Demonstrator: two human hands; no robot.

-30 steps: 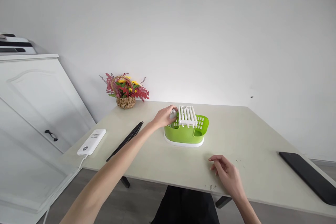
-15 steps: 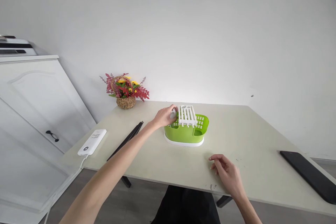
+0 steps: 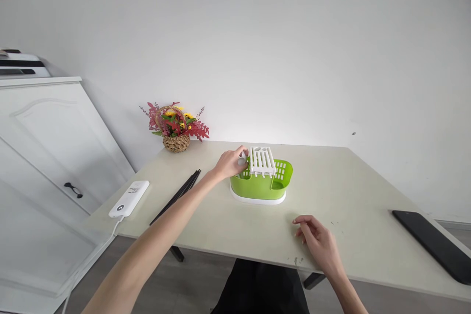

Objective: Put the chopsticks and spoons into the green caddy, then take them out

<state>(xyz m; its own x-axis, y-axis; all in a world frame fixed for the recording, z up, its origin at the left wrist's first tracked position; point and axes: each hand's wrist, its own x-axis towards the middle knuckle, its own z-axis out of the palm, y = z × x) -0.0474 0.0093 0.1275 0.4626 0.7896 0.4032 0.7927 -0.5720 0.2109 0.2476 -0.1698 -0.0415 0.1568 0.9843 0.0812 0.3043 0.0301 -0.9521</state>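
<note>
A green basket point(image 3: 257, 189) on a white oval base stands mid-table, with a white slatted rack point(image 3: 263, 162) across its top. Over the basket's left compartment, my left hand point(image 3: 231, 161) is closed around a shiny spoon point(image 3: 242, 160). The spoon's rounded end shows by the fingertips; whether more than one is held I cannot tell. My right hand point(image 3: 318, 243) rests near the table's front edge, holding nothing, its fingers loosely bent and apart. Several dark chopsticks point(image 3: 176, 196) lie beyond my left forearm, to the left of the basket.
A wicker basket of flowers point(image 3: 176, 143) stands at the table's back left. On the left lies a white power bank point(image 3: 129, 198) with a cable hanging off the edge. A black phone point(image 3: 430, 243) lies at the right. A white cabinet point(image 3: 55, 157) adjoins the table's left side.
</note>
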